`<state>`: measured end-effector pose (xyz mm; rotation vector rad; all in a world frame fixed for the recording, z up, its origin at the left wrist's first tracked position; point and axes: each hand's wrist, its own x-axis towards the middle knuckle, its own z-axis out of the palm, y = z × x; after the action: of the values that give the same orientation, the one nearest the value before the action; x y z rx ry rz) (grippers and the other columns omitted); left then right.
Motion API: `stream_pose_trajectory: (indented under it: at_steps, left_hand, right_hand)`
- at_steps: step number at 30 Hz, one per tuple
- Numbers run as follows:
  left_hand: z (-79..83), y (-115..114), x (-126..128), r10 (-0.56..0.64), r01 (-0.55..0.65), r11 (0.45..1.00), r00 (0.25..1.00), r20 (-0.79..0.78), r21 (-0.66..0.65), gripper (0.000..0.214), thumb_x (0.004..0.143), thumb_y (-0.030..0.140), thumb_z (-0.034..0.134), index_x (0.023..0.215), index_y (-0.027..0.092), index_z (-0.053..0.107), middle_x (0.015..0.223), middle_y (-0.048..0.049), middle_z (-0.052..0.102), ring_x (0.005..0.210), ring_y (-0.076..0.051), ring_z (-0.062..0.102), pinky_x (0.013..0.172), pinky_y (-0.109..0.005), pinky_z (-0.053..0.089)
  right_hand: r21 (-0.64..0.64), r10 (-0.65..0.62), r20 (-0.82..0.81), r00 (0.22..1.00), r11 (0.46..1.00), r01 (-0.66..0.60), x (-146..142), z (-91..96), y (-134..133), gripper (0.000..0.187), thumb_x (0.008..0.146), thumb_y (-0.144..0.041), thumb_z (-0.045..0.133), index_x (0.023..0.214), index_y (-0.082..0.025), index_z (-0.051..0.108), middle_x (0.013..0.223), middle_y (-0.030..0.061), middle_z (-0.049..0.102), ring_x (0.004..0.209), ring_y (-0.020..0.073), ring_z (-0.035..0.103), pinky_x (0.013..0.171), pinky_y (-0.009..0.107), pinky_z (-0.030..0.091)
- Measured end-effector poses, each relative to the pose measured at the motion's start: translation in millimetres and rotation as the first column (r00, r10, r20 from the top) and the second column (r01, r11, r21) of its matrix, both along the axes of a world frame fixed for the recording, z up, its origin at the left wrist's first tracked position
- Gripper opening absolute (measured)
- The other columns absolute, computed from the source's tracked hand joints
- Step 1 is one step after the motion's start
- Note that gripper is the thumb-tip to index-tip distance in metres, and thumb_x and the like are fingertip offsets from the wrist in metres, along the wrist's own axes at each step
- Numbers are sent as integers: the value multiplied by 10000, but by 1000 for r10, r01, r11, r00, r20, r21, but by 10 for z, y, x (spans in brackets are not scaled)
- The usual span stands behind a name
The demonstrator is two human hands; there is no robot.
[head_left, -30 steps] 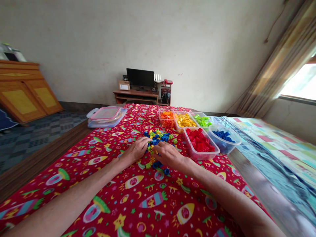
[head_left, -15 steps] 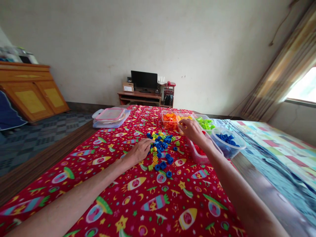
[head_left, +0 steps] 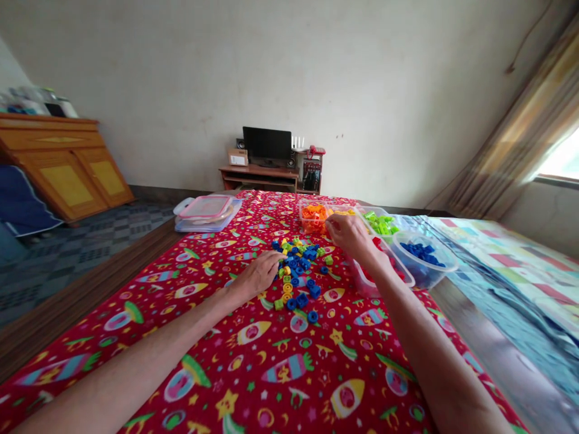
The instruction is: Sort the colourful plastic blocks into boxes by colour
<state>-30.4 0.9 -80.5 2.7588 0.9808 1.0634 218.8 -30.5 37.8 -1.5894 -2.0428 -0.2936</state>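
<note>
A loose pile of blue, yellow and lime-green toy building blocks [head_left: 298,263] lies on the red patterned cloth [head_left: 253,367]. At the pile's left edge is my left hand [head_left: 259,274], palm down, its fingers bent together against the blocks; what they grip, if anything, is hidden. My right hand [head_left: 351,234] hangs by the near side of the box of yellow blocks [head_left: 342,212], fingers curled and pinched. Nothing between those fingertips can be made out. Under my right wrist stands a clear box of red blocks [head_left: 362,280], partly covered by the arm.
Beside the yellow box stand a box of orange blocks [head_left: 313,218] and a box of lime-green blocks [head_left: 382,224]. A round tub of blue blocks [head_left: 423,256] sits at the right edge. Stacked lids [head_left: 208,211] lie at the far left. Beyond is a desk with a monitor [head_left: 266,144].
The view has shifted slightly, moving the scene a little to the right. My right hand has drawn back slightly from the yellow box. My left hand stays at the pile.
</note>
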Motion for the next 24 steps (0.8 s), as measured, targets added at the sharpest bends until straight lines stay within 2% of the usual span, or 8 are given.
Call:
stream_pose_trajectory:
  at_steps: [6,9,12,15,19,24]
  left_hand:
    - [-3,1,-13,1,0,1000,1000,12,-12,297,921,197,343,1096,167,582,1069,-94,650,1019,-203,607,921,-378,499]
    - [6,0,-13,-16,17,1000,1000,16,-22,300,931,208,350,1119,159,578,1071,-98,649,1007,-204,610,903,-371,507]
    - [18,-3,-6,-19,19,1000,1000,8,-25,312,929,190,341,1124,152,582,1073,-103,646,1006,-205,609,897,-363,508]
    - [23,-5,1,-17,17,1000,1000,1,-19,316,928,183,341,1123,165,589,1069,-96,646,1002,-202,609,895,-354,508]
    - [31,-12,7,-14,14,1000,1000,0,-4,319,922,175,341,1110,161,598,1055,-99,653,995,-207,612,890,-358,511]
    - [63,-39,7,-14,14,1000,1000,-3,-28,314,922,177,342,1108,158,594,1062,-101,652,998,-206,616,894,-361,512]
  right_hand:
    - [-238,167,215,962,965,-114,-322,-226,-64,280,916,-181,396,886,-158,673,813,92,681,691,151,584,620,248,367]
    - [-275,201,229,952,952,-135,-380,-356,-76,238,911,-173,431,988,-164,656,911,104,683,816,178,618,702,260,431]
    - [-290,313,204,928,924,-248,-404,-469,-80,247,872,-153,522,1096,-150,629,1038,115,666,973,192,602,839,279,460]
    - [-308,432,222,874,882,-357,-413,-567,-64,298,827,-63,533,1106,-107,629,1064,121,658,1039,194,579,946,295,434]
    - [-288,444,204,872,879,-380,-381,-633,-12,344,794,21,474,1056,-112,653,967,98,680,929,185,605,876,284,462]
    - [-292,453,62,889,860,-418,-275,-572,53,332,783,-14,484,1024,-136,677,897,81,705,799,160,623,742,245,459]
